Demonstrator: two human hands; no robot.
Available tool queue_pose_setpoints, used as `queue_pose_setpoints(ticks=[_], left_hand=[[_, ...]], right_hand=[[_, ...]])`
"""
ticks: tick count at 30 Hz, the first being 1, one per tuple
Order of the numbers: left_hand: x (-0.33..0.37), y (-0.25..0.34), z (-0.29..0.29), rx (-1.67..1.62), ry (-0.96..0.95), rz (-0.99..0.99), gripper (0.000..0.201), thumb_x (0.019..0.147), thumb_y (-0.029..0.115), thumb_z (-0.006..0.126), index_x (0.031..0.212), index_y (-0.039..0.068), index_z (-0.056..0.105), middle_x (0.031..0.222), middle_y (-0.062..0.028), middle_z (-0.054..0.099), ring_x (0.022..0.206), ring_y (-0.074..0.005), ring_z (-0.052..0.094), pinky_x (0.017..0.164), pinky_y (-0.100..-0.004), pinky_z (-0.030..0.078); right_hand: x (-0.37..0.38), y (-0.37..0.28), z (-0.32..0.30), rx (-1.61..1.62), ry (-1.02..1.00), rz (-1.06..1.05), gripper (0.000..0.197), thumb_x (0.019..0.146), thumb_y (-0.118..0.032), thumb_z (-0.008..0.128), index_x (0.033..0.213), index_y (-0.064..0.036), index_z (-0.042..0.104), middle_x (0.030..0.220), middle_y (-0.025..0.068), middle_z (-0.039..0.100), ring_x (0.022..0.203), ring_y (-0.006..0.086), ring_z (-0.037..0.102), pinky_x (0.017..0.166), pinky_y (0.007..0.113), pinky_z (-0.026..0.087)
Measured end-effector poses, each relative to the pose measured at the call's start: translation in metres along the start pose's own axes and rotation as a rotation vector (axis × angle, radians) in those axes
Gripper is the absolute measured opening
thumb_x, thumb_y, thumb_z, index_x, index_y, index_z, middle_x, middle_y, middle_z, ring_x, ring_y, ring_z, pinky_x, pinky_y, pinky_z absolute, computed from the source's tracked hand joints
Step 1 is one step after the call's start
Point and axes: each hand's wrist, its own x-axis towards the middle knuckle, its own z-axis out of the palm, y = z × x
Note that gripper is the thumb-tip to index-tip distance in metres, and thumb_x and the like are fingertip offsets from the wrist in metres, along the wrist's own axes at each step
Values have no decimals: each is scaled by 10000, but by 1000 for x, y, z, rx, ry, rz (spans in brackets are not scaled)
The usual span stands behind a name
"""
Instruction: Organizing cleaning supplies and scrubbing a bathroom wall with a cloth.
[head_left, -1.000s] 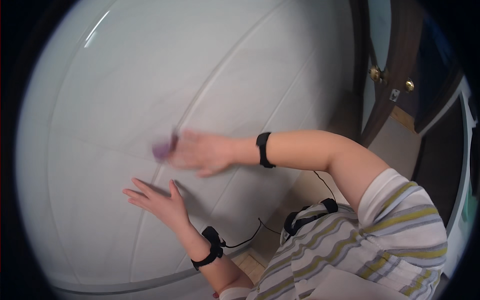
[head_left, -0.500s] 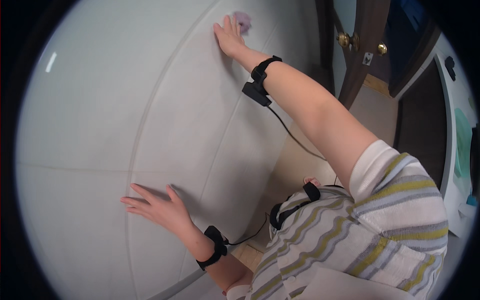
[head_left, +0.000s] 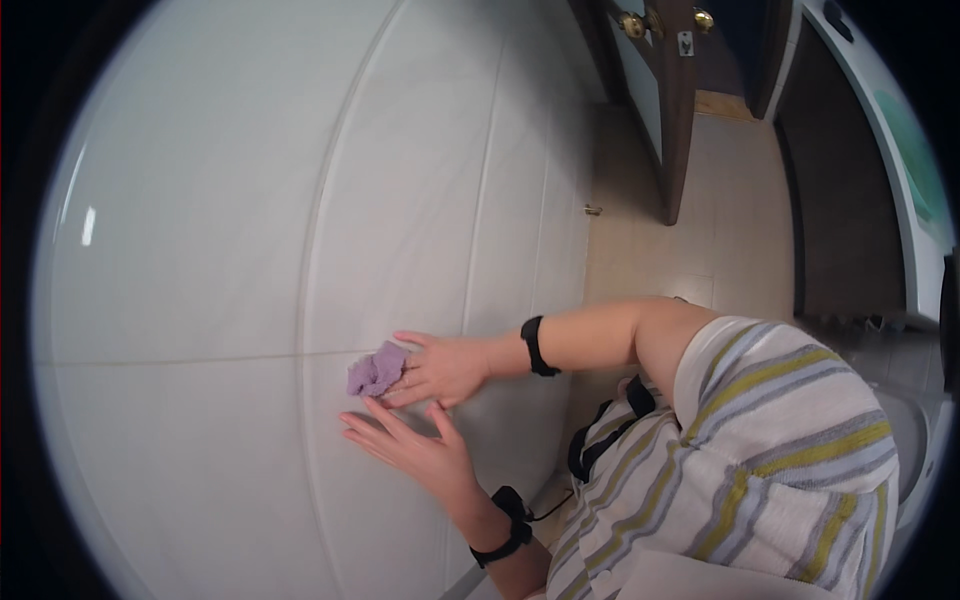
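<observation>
Right hand (head_left: 445, 368) has its grip pressed on a purple cloth (head_left: 375, 371) against the white tiled wall (head_left: 200, 250); left hand (head_left: 410, 450) just below, fingers spread flat.

Wall tiles (head_left: 230, 200): white, glossy, smooth ceramic look; light glare visible; thin grout lines between large panels.
Cloth (head_left: 375, 372): purple, soft, nubby terry-like fabric, matt, bunched.
Wristbands (head_left: 534, 346): black, matt, strap-like material.
Shirt (head_left: 760, 460): knit fabric, striped, matt.
Door (head_left: 680, 110): dark wood, semi-gloss finish.
Door knobs (head_left: 702, 18): brass-coloured metal, shiny.
Floor (head_left: 730, 220): beige tile, smooth, low sheen.
</observation>
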Motion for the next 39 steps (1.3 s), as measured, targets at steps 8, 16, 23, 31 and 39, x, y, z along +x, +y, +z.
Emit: queue_pose_setpoints(ticks=[8,16,23,31,39], left_hand=[[-18,-11,14,-71,-30,92,680,833,310,554,1389,30,279,1467,-236,113,1327,-478,119,1032,-580,198],[-3,10,7,-119,12,164,674,816,253,584,1391,59,290,1469,-212,143,1327,-465,139,1042,-560,200],[34,49,-22,-44,69,143,661,825,276,577,1391,76,299,1469,-202,154,1326,-464,150,1025,-579,212],[71,91,-45,161,69,-19,651,863,370,503,1412,109,270,1481,-218,86,1338,-476,84,985,-667,135],[86,96,-58,537,44,-199,749,818,350,580,1438,171,199,1476,-251,-14,1322,-522,28,948,-705,147]], right_hand=[[15,140,-119,87,937,993,628,906,-377,403,1412,-68,197,1490,122,143,1370,336,114,1077,498,101],[4,13,-9,-91,483,762,750,870,-377,473,1412,1,118,1473,205,104,1363,373,86,1077,519,77],[24,8,-80,-244,89,6,605,821,-417,494,1366,-193,354,1399,11,353,1313,241,266,1057,581,100],[37,95,-206,-161,690,648,642,911,-399,379,1425,-81,161,1498,126,91,1373,302,101,1081,514,43],[-24,37,-77,361,691,1098,726,905,-447,384,1432,-57,70,1506,117,-35,1383,331,-13,1084,495,85]])
